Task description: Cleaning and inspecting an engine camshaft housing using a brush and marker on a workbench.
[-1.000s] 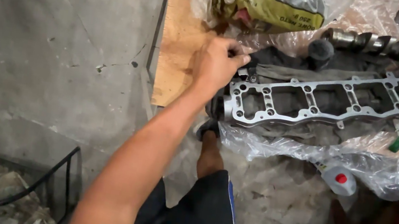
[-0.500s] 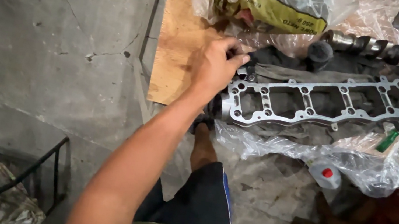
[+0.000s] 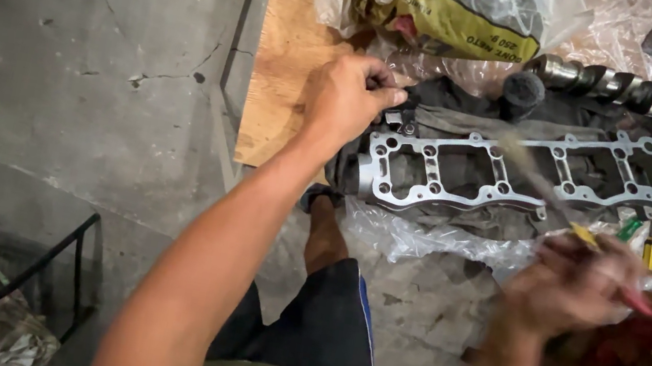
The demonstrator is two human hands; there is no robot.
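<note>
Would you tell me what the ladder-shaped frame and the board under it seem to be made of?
The ladder-shaped frame looks like cast or machined aluminium: pale silver, matte sheen, bolt holes, crisp edges. The board looks like plywood or bare wood: tan, unpainted, faint grain.

Left hand [image 3: 347, 99]: grip closed on a dark rag [image 3: 448, 97] at the near end of the metal frame [image 3: 516, 167].
Right hand [image 3: 572, 284]: blurred; a thin brush [image 3: 536, 180] is held over the frame.
Frame: laid on clear plastic sheeting [image 3: 424, 236].
Camshaft [image 3: 646, 92]: seen beyond the frame.
Plywood board [image 3: 287, 51]: seen beside the left hand.
</note>
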